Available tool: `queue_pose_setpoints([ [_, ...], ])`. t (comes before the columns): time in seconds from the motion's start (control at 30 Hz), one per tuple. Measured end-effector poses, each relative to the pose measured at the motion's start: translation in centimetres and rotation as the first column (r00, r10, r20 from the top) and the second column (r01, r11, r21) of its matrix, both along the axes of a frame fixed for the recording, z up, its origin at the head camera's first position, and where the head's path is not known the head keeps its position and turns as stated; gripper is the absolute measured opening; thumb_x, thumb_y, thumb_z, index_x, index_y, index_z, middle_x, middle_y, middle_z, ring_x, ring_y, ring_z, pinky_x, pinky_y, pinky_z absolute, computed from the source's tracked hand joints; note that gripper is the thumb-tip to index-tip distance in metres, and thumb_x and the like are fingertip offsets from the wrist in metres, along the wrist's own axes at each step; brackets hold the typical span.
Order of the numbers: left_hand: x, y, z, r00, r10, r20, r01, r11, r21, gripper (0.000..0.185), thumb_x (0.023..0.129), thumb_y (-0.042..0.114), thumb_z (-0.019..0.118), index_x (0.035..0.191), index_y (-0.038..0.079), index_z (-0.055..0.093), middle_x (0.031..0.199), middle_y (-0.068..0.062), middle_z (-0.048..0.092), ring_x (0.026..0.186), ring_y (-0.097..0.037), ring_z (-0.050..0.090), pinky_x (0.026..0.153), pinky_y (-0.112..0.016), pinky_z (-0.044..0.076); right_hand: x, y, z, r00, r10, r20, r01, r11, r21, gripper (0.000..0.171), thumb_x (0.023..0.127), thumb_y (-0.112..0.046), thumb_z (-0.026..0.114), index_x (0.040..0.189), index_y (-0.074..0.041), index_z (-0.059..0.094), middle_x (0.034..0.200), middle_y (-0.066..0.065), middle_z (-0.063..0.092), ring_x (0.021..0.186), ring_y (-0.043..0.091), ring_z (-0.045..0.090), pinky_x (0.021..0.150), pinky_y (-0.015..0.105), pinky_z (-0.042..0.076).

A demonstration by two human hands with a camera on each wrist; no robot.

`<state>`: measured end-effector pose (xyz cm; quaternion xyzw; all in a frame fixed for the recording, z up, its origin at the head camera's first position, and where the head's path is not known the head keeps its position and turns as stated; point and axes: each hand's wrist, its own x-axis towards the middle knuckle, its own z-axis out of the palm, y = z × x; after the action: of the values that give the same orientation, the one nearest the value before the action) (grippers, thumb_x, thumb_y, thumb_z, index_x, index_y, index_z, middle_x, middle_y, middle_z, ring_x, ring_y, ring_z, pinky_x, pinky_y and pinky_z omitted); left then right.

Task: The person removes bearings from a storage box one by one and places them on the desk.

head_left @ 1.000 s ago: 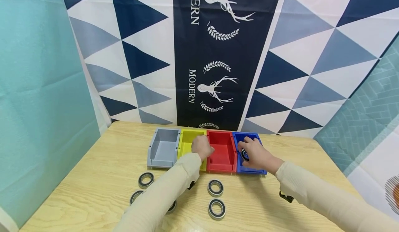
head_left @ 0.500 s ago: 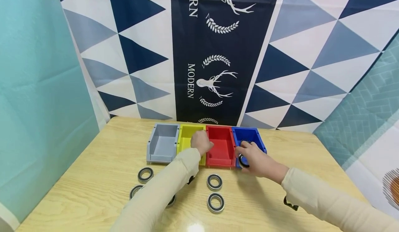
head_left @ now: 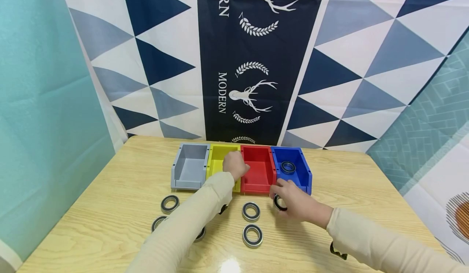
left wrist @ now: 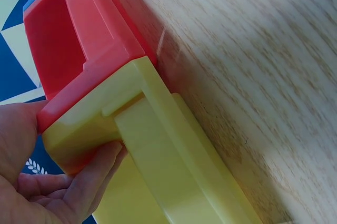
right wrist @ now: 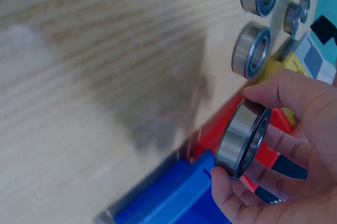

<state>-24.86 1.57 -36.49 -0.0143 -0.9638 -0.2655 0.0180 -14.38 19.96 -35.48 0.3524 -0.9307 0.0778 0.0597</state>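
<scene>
- Head view: the right hand (head_left: 296,204) pinches a bearing (head_left: 279,202) just in front of the blue bin (head_left: 305,175), low over the table (head_left: 366,191). Beyond that grip, one bearing in the bin (head_left: 288,167) lies on the blue floor. The left hand (head_left: 234,165) clasps the shared wall of the yellow bin (head_left: 215,168) and red bin (head_left: 261,171); a grey bin (head_left: 188,169) stands further to its left.
- As far as this view shows, one ring is binned, one is in hand, and five loose bearings (head_left: 251,211) lie on the table nearer the person.
- Left wrist view: the fingers (left wrist: 92,174) curl round the yellow bin's corner where it meets the red one, thumb behind.
- Right wrist view: thumb and fingertips (right wrist: 284,95) hold the bearing on edge by its rim, above the blue and red bins' front edge; spare rings lie beyond.
</scene>
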Motion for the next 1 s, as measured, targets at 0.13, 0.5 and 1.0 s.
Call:
queue_pose_setpoints([
  [0.13,0.0,0.0,0.0,1.0,-0.002,-0.001,0.002,1.0,0.004,0.026,0.082,0.023,0.073,0.065,0.006,0.063,0.06,-0.005,0.062,0.056,-0.016,0.053,0.059,-0.022,0.05,0.1,-0.1,-1.0,1.0,0.003,0.024,-0.004,1.0,0.01,0.036,0.062,-0.007,0.084,0.088,-0.012,0.06,0.088,0.002,0.057,0.075,0.013,0.048,0.065,0.026,0.038],
  [0.5,-0.1,0.1,-0.1,1.0,0.009,0.004,-0.009,1.0,0.024,0.024,0.081,0.022,0.074,0.067,0.005,0.064,0.062,-0.005,0.064,0.057,-0.016,0.054,0.061,-0.024,0.051,0.0,0.0,-2.8,0.991,0.004,0.132,-0.004,1.0,0.005,0.041,0.059,-0.013,0.087,0.087,-0.013,0.057,0.087,0.001,0.055,0.076,0.009,0.047,0.066,0.023,0.038],
  [1.0,0.0,0.1,-0.1,1.0,0.017,0.019,-0.018,0.999,0.051,0.022,0.081,0.021,0.075,0.07,0.005,0.065,0.064,-0.006,0.066,0.059,-0.016,0.054,0.065,-0.024,0.052,-0.1,0.2,-3.0,0.979,-0.004,0.201,0.009,1.0,-0.022,0.041,0.061,-0.012,0.086,0.092,-0.011,0.058,0.09,0.003,0.056,0.076,0.01,0.045,0.062,0.02,0.038],
])
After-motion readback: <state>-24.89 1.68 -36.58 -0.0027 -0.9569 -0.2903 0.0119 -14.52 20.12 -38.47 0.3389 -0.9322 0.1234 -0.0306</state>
